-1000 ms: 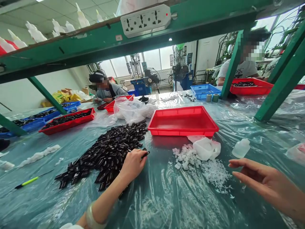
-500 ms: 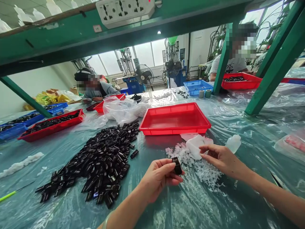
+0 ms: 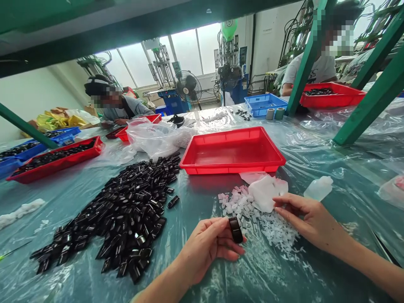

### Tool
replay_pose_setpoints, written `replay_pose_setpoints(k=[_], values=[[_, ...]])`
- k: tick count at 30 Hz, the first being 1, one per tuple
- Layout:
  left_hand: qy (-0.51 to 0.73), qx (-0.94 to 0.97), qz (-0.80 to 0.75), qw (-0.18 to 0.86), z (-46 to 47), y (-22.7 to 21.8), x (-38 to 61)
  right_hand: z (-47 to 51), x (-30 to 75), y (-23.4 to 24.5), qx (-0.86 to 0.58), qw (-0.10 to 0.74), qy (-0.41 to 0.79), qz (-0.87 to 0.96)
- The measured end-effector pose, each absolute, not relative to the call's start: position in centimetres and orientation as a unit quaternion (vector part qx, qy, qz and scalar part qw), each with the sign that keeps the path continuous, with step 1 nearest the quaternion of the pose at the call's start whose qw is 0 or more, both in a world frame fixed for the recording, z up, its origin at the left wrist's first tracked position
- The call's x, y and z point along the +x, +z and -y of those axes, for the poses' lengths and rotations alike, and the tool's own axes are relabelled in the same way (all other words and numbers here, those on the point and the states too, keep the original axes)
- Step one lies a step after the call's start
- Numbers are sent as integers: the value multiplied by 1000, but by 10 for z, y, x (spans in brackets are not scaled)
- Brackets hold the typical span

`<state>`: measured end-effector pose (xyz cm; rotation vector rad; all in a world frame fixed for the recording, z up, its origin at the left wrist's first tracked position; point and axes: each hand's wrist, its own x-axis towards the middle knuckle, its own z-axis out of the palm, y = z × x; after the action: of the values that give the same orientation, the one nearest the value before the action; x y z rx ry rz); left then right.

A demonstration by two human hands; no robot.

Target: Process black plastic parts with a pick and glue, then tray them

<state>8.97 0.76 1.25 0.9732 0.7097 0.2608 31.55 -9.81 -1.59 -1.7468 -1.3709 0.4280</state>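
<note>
My left hand [image 3: 210, 246] pinches a small glossy black plastic piece [image 3: 235, 230] between thumb and forefinger, its other fingers curled below. Over on the right, my right hand [image 3: 307, 216] has thumb and forefinger brought close together at the edge of a crumpled white cloth or sheet [image 3: 264, 192]. What sits between those fingertips, if anything, is too small to make out. Around the cloth lie small white and pinkish pieces [image 3: 238, 201] and many white scraps [image 3: 279, 231]. A large heap of similar black pieces [image 3: 126, 210] spreads to the left of my hands.
A red tray [image 3: 233, 169] stands beyond my hands, with a clear plastic bag [image 3: 154, 136] behind the heap. A translucent bottle [image 3: 318, 188] lies at right. Filled trays [image 3: 57, 166] stand at left. Green frame legs [image 3: 368, 113] cross the right side. Two people sit across the table.
The view has tilted downward and shifted a little. The black piece in my left hand has turned slightly, showing more of its broad side. My right hand stays by the white cloth.
</note>
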Motion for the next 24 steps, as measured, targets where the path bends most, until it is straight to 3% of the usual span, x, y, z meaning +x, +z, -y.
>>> replay_pose_setpoints(k=[10, 12, 17, 24], values=[[100, 456, -362, 807, -3, 16, 90, 153, 367, 25, -811, 394, 75, 425], [93, 451, -372, 806, -2, 15, 91, 172, 380, 27, -843, 355, 74, 398], [85, 448, -386, 802, 5, 15, 95, 205, 388, 9, -909, 176, 69, 372], [77, 458, -345, 816, 12, 14, 94, 215, 370, -20, -907, 166, 39, 385]])
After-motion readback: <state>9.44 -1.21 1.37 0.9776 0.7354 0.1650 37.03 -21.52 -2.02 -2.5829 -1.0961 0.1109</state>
